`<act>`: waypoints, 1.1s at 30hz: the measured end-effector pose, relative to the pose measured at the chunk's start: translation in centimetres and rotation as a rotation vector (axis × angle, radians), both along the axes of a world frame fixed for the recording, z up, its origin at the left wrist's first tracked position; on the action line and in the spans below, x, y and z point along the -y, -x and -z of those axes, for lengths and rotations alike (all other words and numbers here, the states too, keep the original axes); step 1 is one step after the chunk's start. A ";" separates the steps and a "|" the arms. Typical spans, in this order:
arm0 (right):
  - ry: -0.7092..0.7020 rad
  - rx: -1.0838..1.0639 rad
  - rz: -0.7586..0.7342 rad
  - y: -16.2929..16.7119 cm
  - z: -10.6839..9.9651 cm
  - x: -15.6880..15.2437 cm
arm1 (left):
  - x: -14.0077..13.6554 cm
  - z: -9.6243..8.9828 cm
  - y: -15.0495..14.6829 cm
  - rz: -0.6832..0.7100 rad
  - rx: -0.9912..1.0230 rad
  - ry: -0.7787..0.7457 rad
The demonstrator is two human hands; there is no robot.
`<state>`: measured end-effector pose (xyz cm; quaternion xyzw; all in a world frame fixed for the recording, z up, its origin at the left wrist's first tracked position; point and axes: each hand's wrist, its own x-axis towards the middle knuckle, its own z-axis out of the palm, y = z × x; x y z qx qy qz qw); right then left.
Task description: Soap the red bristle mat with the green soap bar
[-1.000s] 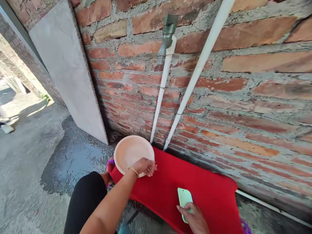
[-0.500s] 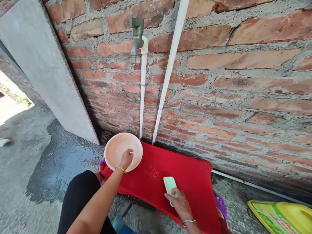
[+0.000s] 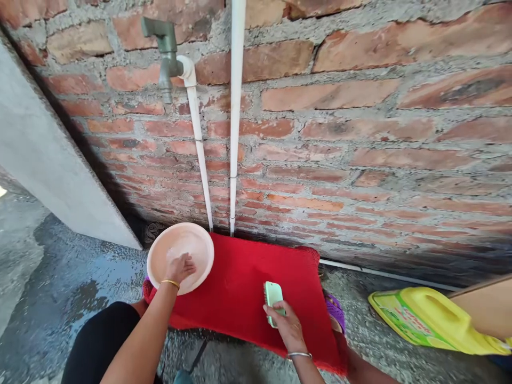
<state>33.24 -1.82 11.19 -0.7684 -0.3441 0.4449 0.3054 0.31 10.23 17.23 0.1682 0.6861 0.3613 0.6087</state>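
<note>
My left hand (image 3: 181,268) is over the peach-coloured basin (image 3: 155,250), its fingers loosely stretched out with nothing seen in them. Whether it touches water inside is hard to tell. The basin stands at the left end of a red cloth (image 3: 240,266), which is spread flat over a low support hidden beneath it. In my right hand (image 3: 288,323) is a light green scrubbing brush (image 3: 274,292), held by its back over the cloth's right half. Its bristles show along the left edge; I cannot tell whether they touch the cloth.
A brick wall (image 3: 348,130) rises behind the cloth, with a grey tap (image 3: 166,64) and white pipes (image 3: 236,106). On the left leans a grey slab (image 3: 60,144) above wet concrete floor (image 3: 96,266). A yellow jug (image 3: 432,320) lies at the right.
The view has shifted right. My left hand's fingers have opened out over the basin. The brush has tilted so its bristles show, and the wet spot on the cloth no longer stands out.
</note>
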 end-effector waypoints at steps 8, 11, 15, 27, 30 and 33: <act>-0.094 -0.212 0.465 -2.0 -0.5 -0.6 | -0.4 0.6 -12.1 0.627 -0.140 -0.246; -0.116 -0.198 0.491 -2.4 -0.8 -0.7 | 0.1 1.6 -14.9 0.745 -0.257 -0.325; -0.085 -0.119 0.460 -3.4 -1.0 -0.7 | 1.8 2.3 -15.6 0.853 -0.455 -0.419; -0.038 0.475 -0.536 10.2 -2.4 -4.7 | 10.7 11.7 -4.8 1.067 -1.559 -0.759; -0.056 0.571 -0.695 11.8 -2.7 -5.6 | 10.4 12.5 -4.3 1.022 -1.588 -0.722; -0.008 0.620 -0.642 8.4 -2.6 -5.8 | 9.8 11.2 -5.3 1.023 -1.536 -0.688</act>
